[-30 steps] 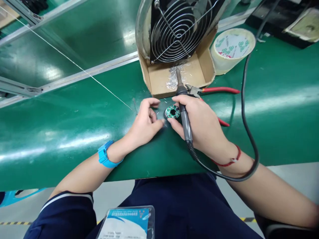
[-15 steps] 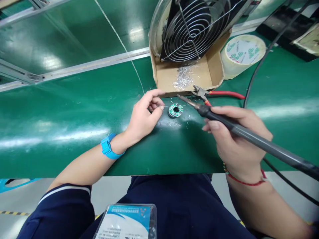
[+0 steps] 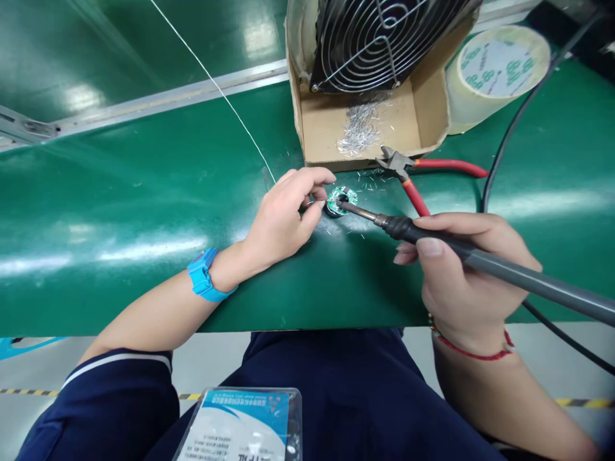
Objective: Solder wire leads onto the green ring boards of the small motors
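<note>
My right hand (image 3: 473, 275) is closed around the handle of a soldering iron (image 3: 432, 242). The iron's tip touches or hovers just over a small round green circuit board (image 3: 346, 193) on a black base; I cannot tell contact for certain. Left of the board, my left hand (image 3: 291, 208) pinches the end of a solder wire (image 3: 225, 100) between thumb and forefinger. That thin wire runs from the upper left down behind the hand. Red-handled cutting pliers (image 3: 412, 168) lie above the iron. Short clipped wire ends (image 3: 372, 179) are scattered around the board.
Behind the board stands a cardboard tray (image 3: 331, 152) holding a pile of clipped leads (image 3: 359, 128) and a black fan (image 3: 379, 41) with a wire guard. A wide tape roll (image 3: 500, 70) is at its right. A black cable (image 3: 509, 128) runs down the right side.
The iron's tip has come down and left from above the board onto or right by it. My left hand has edged closer to the board. The camera view has shifted slightly.
</note>
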A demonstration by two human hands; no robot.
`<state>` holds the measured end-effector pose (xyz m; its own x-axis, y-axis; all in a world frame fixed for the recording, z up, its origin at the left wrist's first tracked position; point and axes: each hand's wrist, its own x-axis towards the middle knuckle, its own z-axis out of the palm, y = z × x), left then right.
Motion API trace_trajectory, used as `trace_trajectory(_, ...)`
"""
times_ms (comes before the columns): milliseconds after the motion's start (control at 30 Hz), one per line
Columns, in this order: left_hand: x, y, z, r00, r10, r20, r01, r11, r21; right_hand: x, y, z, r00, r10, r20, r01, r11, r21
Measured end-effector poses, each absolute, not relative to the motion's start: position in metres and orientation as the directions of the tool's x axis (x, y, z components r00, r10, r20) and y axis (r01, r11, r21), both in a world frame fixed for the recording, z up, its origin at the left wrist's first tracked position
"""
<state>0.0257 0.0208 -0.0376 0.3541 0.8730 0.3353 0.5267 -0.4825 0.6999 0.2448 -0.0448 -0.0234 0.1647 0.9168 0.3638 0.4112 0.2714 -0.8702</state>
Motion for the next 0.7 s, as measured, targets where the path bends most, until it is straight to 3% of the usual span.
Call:
trace_trajectory(233, 0.03, 0.016, -0.033, 0.401, 0.867, 0.295, 0.512, -0.48, 0.713, 0.245, -0.044, -0.024, 0.173, 0.895, 0.411, 0.448, 0.3, -0.842)
trace_trajectory(433, 0.026, 0.024, -0.039, 0.37, 0.897, 0.24, 0.44, -0.397, 0.805, 0.245, -0.041, -0.017, 0.172, 0.887, 0.429, 0.467, 0.31, -0.828)
trace_trajectory(567, 0.025, 0.028, -0.042, 0.526, 0.829, 0.191, 0.464, -0.468, 0.752, 0.246, -0.037, -0.009, 0.139, 0.904, 0.405, 0.506, 0.287, -0.813)
trace_trajectory(700, 0.027, 0.027, -0.043, 0.569, 0.806, 0.162, 0.504, -0.498, 0.706, 0.247, -0.032, 0.001, 0.117, 0.927, 0.356, 0.527, 0.246, -0.813)
